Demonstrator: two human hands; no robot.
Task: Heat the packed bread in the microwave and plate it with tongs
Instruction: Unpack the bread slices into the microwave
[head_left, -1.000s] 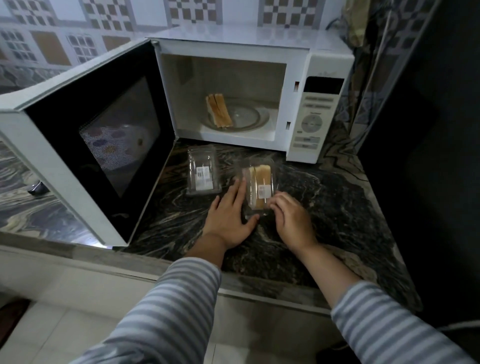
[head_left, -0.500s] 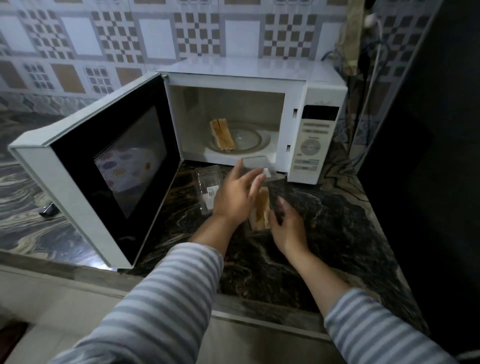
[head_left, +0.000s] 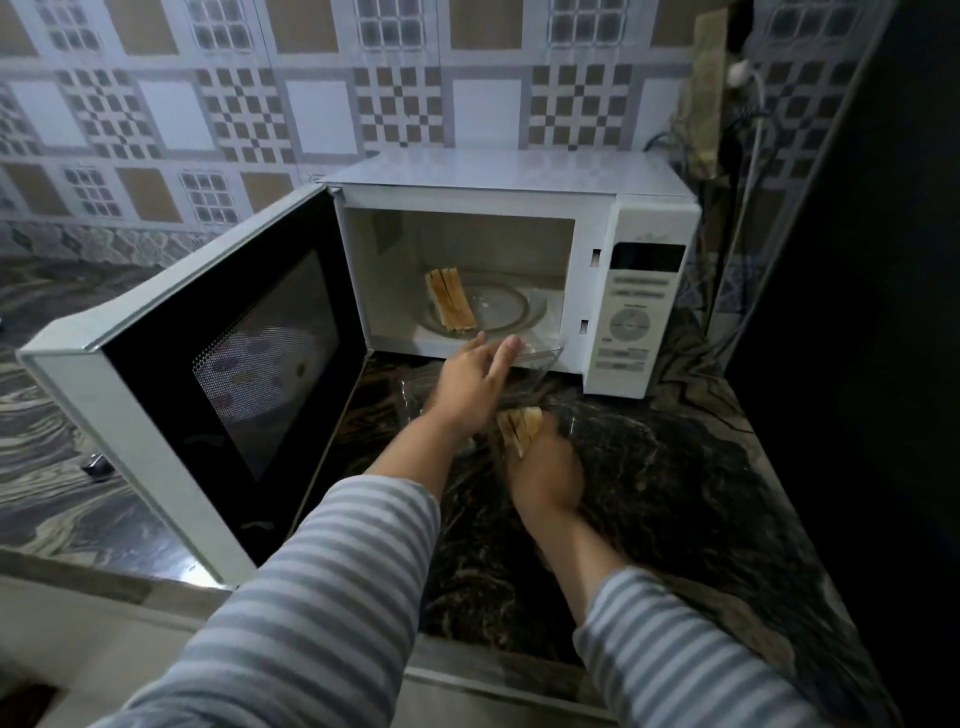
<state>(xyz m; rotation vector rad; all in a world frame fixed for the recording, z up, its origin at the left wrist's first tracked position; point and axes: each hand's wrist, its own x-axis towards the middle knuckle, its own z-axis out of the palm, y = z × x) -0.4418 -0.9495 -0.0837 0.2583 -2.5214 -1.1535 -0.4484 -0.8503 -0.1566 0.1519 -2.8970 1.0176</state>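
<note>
The white microwave (head_left: 631, 312) stands with its door (head_left: 218, 358) swung out to the left. Two toasted bread slices (head_left: 451, 299) lie on the left of its glass turntable (head_left: 498, 306). In front of it, on the dark marble counter (head_left: 675, 478), my left hand (head_left: 467, 384) holds up the clear lid (head_left: 543, 356) of a plastic bread pack (head_left: 569, 418). My right hand (head_left: 545, 475) grips the bread slices (head_left: 521, 427) standing in that pack, fingers curled round their lower end.
A second clear pack (head_left: 410, 397) lies on the counter behind my left wrist, mostly hidden. The open door blocks the counter's left side. A dark tall surface (head_left: 857, 312) borders the right. Cables (head_left: 748, 171) hang behind the microwave.
The pack lay closed under both hands; my left hand has since lifted its lid toward the microwave, and my right hand has closed round the bread inside. The view tilted upward.
</note>
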